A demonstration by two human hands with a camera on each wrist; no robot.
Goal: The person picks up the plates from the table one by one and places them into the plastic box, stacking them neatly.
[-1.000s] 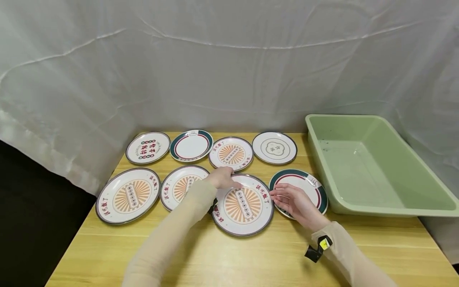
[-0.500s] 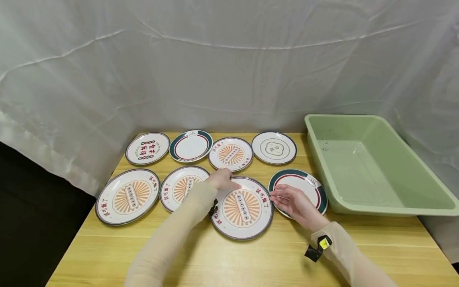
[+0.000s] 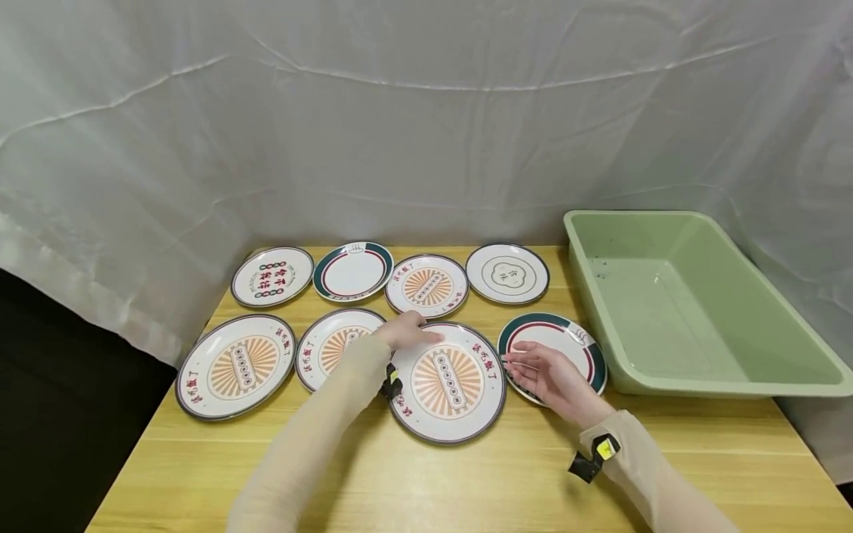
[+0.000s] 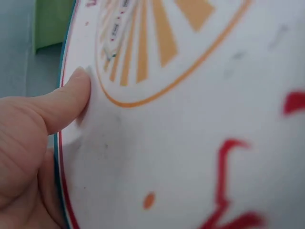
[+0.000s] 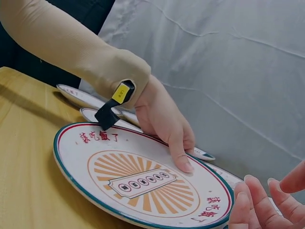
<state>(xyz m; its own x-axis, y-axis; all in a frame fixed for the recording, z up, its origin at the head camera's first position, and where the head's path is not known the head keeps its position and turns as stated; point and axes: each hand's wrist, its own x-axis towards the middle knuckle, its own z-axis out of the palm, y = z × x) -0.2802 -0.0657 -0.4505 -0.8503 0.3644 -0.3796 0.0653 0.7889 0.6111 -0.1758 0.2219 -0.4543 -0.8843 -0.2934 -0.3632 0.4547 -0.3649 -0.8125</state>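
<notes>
My left hand (image 3: 406,333) grips the far left rim of a white plate with an orange sunburst (image 3: 449,382) and red characters. In the left wrist view the thumb (image 4: 76,93) lies on the plate's upper face and the other fingers go behind its rim. The right wrist view shows this plate (image 5: 147,183) tilted. My right hand (image 3: 549,377) is at the plate's right edge, fingers loosely bent, above a green-rimmed plate (image 3: 566,344). Whether its fingertips touch the held plate I cannot tell.
A large green basin (image 3: 666,326) stands at the right. Another sunburst plate (image 3: 236,367) lies at the left, and one (image 3: 336,344) is partly behind my left arm. Several smaller plates, among them a cloud-patterned plate (image 3: 508,274), line the back of the wooden table (image 3: 426,488).
The held plate dips slightly toward me, then rises a little again, with my left hand still gripping its rim. My right hand stays almost still.
</notes>
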